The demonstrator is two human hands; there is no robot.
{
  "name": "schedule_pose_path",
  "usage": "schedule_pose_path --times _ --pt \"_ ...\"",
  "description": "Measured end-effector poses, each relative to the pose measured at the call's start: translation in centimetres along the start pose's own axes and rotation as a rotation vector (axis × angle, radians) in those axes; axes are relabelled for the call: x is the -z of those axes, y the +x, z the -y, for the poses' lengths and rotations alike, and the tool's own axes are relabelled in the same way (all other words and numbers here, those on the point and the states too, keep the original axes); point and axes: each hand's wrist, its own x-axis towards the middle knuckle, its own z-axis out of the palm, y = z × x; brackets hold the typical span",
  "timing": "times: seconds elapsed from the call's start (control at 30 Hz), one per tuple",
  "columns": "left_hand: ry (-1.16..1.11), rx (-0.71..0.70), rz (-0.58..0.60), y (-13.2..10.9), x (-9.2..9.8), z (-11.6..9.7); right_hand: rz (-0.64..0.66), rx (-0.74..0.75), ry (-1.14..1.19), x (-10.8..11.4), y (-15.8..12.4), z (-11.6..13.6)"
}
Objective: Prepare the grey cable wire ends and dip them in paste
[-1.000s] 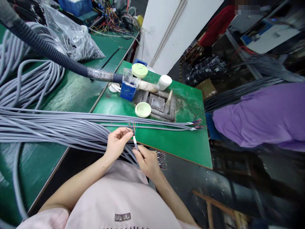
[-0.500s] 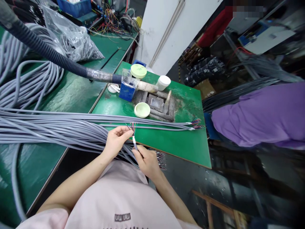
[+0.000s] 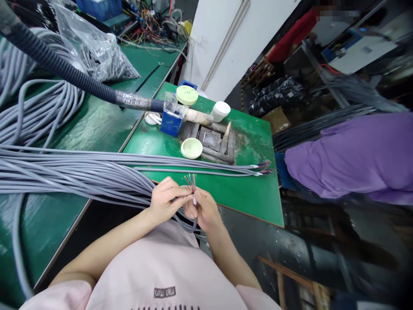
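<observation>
Between my hands a grey cable (image 3: 195,224) stands with its stripped end up, and thin coloured wires (image 3: 191,181) fan out above my fingers. My left hand (image 3: 167,199) pinches at the base of these wires from the left. From the right, my right hand (image 3: 205,209) is closed around the cable end, by its white wrap. A thick bundle of grey cables (image 3: 97,170) runs from the left. Several of its cables lie across the green table (image 3: 245,198), their coloured wire ends (image 3: 265,165) near its right side.
Behind my hands are an open pale green tub (image 3: 191,148), a soldering pot (image 3: 211,138), a blue box (image 3: 171,123) and a white cup (image 3: 220,111). A dark hose (image 3: 74,71) arches in from the upper left. A person in purple (image 3: 348,159) is at the right.
Both hands and the cable end have shifted slightly right and down. My right hand has moved up the cable to the base of the wires, and the cable now bends below it.
</observation>
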Motion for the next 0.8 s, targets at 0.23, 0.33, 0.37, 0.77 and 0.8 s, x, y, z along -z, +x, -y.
schedule_pose_path --times 0.23,0.33,0.37,0.77,0.8 --pt "-0.219 0.227 -0.014 -0.6 -1.3 -0.6 -0.192 0.167 0.033 -0.3 0.0 0.1" --pt "-0.377 0.369 -0.042 -0.5 -1.8 -0.7 -0.191 0.256 -0.041 0.3 -0.3 0.2" --pt "-0.432 0.410 -0.039 -0.5 -1.9 -0.7 -0.201 0.285 -0.096 0.6 -0.4 0.3" --pt "-0.540 0.641 -0.121 1.9 -2.3 0.6 -0.185 0.469 -0.856 1.2 2.0 4.3" --pt "-0.535 0.656 -0.104 2.2 -2.4 0.8 -0.193 0.462 -0.863 1.3 2.6 4.7"
